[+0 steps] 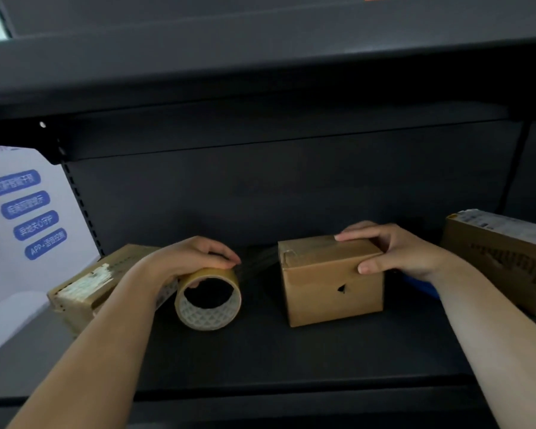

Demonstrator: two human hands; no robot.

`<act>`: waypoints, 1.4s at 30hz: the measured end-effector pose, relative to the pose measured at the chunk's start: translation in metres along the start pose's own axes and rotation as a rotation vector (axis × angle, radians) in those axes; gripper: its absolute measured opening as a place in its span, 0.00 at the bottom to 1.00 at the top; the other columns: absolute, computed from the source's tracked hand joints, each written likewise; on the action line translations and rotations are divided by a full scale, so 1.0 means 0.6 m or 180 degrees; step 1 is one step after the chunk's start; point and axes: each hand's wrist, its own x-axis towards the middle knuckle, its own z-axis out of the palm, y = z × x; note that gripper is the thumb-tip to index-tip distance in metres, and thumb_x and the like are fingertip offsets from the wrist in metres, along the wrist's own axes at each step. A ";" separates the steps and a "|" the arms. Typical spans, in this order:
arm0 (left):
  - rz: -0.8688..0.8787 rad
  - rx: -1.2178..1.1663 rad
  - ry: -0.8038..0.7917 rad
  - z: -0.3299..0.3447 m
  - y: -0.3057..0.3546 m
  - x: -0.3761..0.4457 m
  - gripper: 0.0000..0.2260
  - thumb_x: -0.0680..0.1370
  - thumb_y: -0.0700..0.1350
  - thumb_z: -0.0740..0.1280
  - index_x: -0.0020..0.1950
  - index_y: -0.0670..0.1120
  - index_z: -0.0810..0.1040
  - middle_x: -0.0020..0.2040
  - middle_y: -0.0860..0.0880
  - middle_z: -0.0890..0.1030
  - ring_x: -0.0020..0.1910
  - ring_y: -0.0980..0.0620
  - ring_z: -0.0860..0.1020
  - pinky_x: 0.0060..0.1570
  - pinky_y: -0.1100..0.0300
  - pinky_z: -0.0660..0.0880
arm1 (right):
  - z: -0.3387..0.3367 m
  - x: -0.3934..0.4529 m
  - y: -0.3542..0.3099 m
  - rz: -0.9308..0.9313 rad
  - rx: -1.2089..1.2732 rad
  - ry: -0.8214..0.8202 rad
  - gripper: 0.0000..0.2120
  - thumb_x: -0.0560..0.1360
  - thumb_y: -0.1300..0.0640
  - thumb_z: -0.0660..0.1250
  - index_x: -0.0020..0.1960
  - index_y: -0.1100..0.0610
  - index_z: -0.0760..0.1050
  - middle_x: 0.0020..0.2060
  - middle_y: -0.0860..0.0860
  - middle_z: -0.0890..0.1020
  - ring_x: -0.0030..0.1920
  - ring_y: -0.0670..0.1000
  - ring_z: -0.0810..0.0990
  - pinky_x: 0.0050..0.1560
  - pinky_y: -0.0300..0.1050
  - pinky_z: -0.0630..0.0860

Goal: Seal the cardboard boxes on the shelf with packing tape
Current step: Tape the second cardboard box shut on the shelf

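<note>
A small brown cardboard box (325, 283) stands in the middle of the dark shelf (260, 351), with a small hole in its front face. My right hand (396, 249) grips its top right corner, fingers over the lid and thumb on the front. A roll of yellowish packing tape (209, 300) stands on edge to the box's left. My left hand (189, 258) holds the roll from above, with a thumb inside the core. A clear strip of tape (257, 258) stretches from the roll to the box's upper left edge.
A flat cardboard box (90, 286) with torn tape lies at the left, behind my left forearm. Another long box (508, 255) lies at the right. A blue object (421, 284) shows under my right wrist. An upper shelf (260, 72) overhangs. A white sign (22, 218) stands at far left.
</note>
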 end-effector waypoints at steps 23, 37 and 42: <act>0.0013 -0.0865 -0.0558 0.028 0.009 -0.056 0.09 0.76 0.51 0.63 0.48 0.54 0.83 0.41 0.52 0.84 0.36 0.60 0.81 0.32 0.67 0.76 | 0.129 0.040 -0.066 -0.0714 -0.3103 0.0718 0.28 0.72 0.33 0.52 0.71 0.38 0.61 0.72 0.40 0.64 0.72 0.41 0.57 0.72 0.52 0.40; 0.0643 -0.1564 -0.0003 0.155 0.095 -0.015 0.25 0.74 0.47 0.69 0.67 0.60 0.64 0.54 0.52 0.79 0.55 0.54 0.76 0.48 0.59 0.72 | 0.087 0.074 -0.059 -0.0256 -0.2475 0.0216 0.26 0.80 0.55 0.58 0.75 0.45 0.53 0.76 0.43 0.54 0.74 0.43 0.47 0.70 0.42 0.46; 0.0558 -0.1946 -0.0146 0.168 0.102 0.006 0.22 0.74 0.46 0.68 0.64 0.62 0.67 0.57 0.47 0.78 0.56 0.50 0.76 0.46 0.57 0.71 | 0.024 -0.014 -0.065 0.0651 -0.2835 0.1211 0.28 0.77 0.44 0.59 0.75 0.46 0.56 0.71 0.52 0.66 0.68 0.53 0.68 0.63 0.48 0.68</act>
